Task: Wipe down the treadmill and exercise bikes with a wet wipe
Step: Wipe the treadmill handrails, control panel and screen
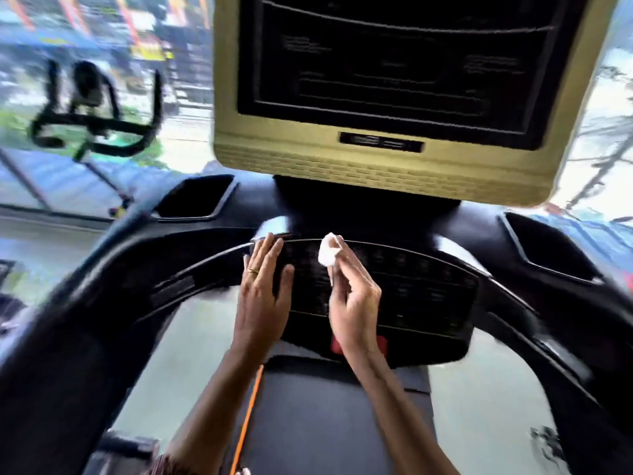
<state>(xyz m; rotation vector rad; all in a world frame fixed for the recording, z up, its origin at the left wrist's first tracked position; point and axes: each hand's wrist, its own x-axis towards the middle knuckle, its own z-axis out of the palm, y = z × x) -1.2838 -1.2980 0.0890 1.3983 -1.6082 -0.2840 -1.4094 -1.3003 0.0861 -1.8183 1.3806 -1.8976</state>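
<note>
Pinched in the fingertips of the right grip (354, 303): a small crumpled white wet wipe (328, 251), light, limp and damp, probably best held as a wad, not by a loose corner. Just beyond, the treadmill's black button panel (411, 286). To the side, left grip (263, 293), flat and released on that panel's edge.

Left hand (262, 296): a thin gold ring (253, 270) on one finger.
Forearms (219, 406): both bare.
By the left elbow: a bit of reddish striped cloth (164, 464), too blurry to name.
</note>
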